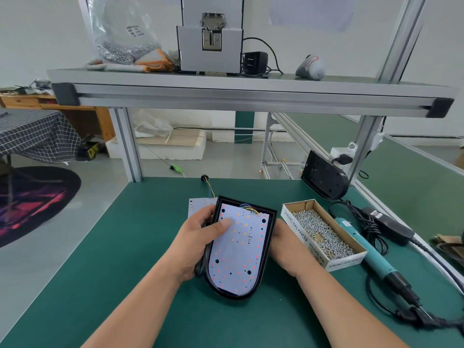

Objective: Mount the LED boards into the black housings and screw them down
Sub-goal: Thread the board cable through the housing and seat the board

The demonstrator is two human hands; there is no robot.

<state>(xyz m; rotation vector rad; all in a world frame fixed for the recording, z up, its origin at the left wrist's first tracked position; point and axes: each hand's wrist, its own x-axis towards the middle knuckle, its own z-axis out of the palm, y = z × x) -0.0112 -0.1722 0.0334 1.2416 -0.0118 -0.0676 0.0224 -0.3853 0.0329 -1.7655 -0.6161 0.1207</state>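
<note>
A green surface (125, 247) under an aluminium-framed shelf (226, 89) carried the work. At centre, a black housing (266, 249) was held tilted, just above or on the surface, with a white LED board (238, 254) lying inside its rim, wires at the far end. The left grip (200, 242) clasped the housing's left edge, thumb pressed flat on the board; the right grip (281, 237) lay against the right wall, its fingers hidden behind it, so whether they were curled or spread could not be told. The board's dark mounting holes appeared unfilled, suggesting seating was done or nearly so and screwing had not begun. The box (298, 234) of screws (319, 232) stood just right of the housing, and the teal driver (369, 252) lay untouched beyond it. A second board (198, 204) lay behind the left grip, and a second housing (324, 177) leaned at the far right, apparently awaiting assembly.
</note>
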